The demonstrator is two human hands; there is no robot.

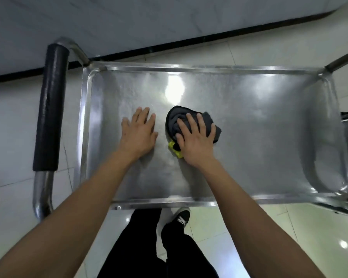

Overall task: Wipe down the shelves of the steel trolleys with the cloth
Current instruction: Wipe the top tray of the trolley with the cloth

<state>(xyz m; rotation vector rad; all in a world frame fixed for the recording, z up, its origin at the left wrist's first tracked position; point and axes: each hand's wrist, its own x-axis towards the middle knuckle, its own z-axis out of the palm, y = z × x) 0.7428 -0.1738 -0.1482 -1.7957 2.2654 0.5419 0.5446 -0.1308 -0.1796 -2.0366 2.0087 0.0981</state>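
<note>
**Top shelf mid-wipe, cloth near the centre**

The right hand [196,137] lies flat on a bunched dark grey cloth [174,122], fingers spread and nearly straight, pressing it down rather than gripping it. A yellow edge of the cloth pokes out under the thumb side. The cloth sits near the middle of the steel trolley's top shelf [259,127]. Just beside it, not touching it, the left hand [139,131] rests open and palm-down on the bare steel, holding nothing; it looks to be steadying the trolley.

The step in hand appears to be wiping this top shelf. The next move probably calls for keeping pressure on the cloth and sweeping it outward to the raised rim [84,125] and the corners, then lifting the left hand so its patch gets wiped too.
</note>
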